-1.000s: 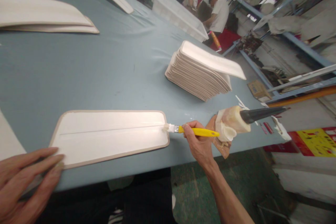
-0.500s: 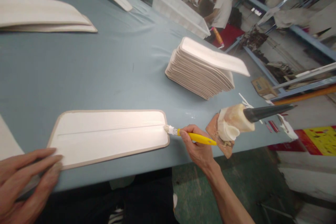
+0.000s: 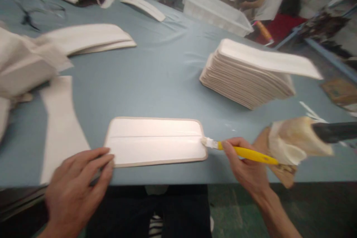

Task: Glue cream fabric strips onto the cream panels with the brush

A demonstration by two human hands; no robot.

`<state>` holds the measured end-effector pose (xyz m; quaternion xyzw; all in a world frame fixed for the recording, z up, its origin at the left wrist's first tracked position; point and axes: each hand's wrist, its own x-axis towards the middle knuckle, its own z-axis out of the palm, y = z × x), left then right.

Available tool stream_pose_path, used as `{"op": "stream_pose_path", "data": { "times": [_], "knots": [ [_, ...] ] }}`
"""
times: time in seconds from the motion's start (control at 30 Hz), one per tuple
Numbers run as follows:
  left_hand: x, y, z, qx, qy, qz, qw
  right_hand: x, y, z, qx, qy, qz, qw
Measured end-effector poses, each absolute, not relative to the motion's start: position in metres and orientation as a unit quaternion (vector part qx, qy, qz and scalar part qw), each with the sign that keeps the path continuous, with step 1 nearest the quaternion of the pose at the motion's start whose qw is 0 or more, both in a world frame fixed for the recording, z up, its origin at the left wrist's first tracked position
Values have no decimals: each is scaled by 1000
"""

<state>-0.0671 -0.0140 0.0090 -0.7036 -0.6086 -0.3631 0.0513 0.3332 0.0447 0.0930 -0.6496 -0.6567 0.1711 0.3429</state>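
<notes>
A white panel [image 3: 156, 148] with a beige border and a dark line along its length lies flat near the table's front edge. The fingertips of my left hand [image 3: 80, 178] rest on its left end, fingers stretched out. My right hand [image 3: 248, 163] is closed round the yellow handle of a paintbrush [image 3: 253, 154]. The brush's white-coated bristles touch the panel's right end. Just right of that hand, a glue-smeared container [image 3: 290, 141] with a dark handle sticking out sits on a brown piece of board [image 3: 287, 176].
Behind the panel stands a thick stack of similar panels [image 3: 248, 78]. Loose beige pieces [image 3: 60, 119] and a heap of fabric [image 3: 25, 63] lie at the left, with eyeglasses [image 3: 41, 11] beyond. A translucent bin [image 3: 217, 13] sits at the far edge; a person [image 3: 267, 0] is behind it.
My view has swung left, so more of the table's left side shows and things sit farther right in the picture. The brush still touches the panel's right end.
</notes>
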Motion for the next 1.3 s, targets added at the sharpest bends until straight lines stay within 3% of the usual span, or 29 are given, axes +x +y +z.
{"op": "stream_pose_path", "data": {
  "times": [0.13,0.33,0.5,0.7,0.87,1.3],
  "knots": [
    [-55,-17,29,-728,-598,-321,96,340,43,83,-690,-639,99,326],
    [-49,-18,34,-715,-607,-338,79,320,27,97,-710,-615,160,302],
    [-47,-19,31,-703,-609,-359,76,259,29,114,-669,-594,226,385],
    [-47,-21,27,-699,-602,-376,90,169,47,101,-562,-595,354,453],
    [-47,-21,27,-699,-605,-370,91,125,60,89,-521,-619,408,423],
    [-48,-21,28,-695,-612,-369,72,109,65,85,-537,-629,402,394]
  ]
}}
